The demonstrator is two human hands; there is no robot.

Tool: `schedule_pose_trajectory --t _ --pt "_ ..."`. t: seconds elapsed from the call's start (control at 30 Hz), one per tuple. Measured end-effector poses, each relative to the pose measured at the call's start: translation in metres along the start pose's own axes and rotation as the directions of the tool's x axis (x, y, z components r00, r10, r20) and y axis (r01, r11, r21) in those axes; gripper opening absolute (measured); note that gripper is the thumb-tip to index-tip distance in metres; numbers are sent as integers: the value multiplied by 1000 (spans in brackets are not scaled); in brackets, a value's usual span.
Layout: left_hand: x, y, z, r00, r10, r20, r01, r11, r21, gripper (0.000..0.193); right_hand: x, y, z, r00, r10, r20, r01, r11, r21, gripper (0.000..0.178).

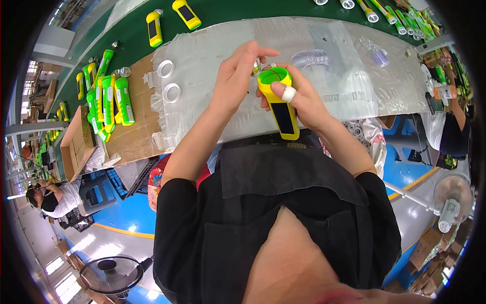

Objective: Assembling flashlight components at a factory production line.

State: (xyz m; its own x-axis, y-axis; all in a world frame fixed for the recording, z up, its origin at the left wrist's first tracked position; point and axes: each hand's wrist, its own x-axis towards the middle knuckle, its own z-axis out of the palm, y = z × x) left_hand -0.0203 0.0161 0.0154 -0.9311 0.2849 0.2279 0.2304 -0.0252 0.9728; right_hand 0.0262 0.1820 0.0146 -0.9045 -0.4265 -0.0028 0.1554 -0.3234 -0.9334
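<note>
My right hand (301, 97), with white tape round its thumb, grips a yellow flashlight body (291, 135) with a dark panel along its side. The wide green-lined end of the body faces up and stands open. Thin reddish wires show at that mouth. Just left of it, my left hand (235, 76) pinches a small shiny part (256, 68), partly covered by the fingers; its exact kind is unclear. Two white rings (172, 92) lie on the plastic-covered worktop (202, 50) to the left. A row of clear round discs (310, 59) lies beyond my right hand.
Several green and yellow flashlights (108, 99) are piled on cardboard at the left. Two yellow bodies (154, 30) rest on the green belt (131, 38), with more flashlights (400, 23) at the far right. A fan (450, 202) stands right; another person (61, 197) sits left.
</note>
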Motion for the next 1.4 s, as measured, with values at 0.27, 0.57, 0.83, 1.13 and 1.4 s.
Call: schedule_pose_trajectory --t 0.27,0.57,0.83,1.13,1.4 --pt "-2 -9 29 923 334 193 -358 928 106 46 -4 12 -7 993 -3 -115 14 996 87 45" --pt "49 -89 55 918 386 88 -341 658 672 53 -19 5 -56 876 -63 -477 138 983 125 44" --pt "52 -96 47 959 243 145 -281 762 583 46 -26 2 -60 904 -67 -423 121 987 102 40" --pt "5 -14 7 866 405 292 -484 824 294 35 -1 -2 -25 982 -46 -182 49 999 15 42" --pt "-12 -16 -22 825 514 236 -563 709 424 39 20 4 -2 998 2 59 0 999 -38 40"
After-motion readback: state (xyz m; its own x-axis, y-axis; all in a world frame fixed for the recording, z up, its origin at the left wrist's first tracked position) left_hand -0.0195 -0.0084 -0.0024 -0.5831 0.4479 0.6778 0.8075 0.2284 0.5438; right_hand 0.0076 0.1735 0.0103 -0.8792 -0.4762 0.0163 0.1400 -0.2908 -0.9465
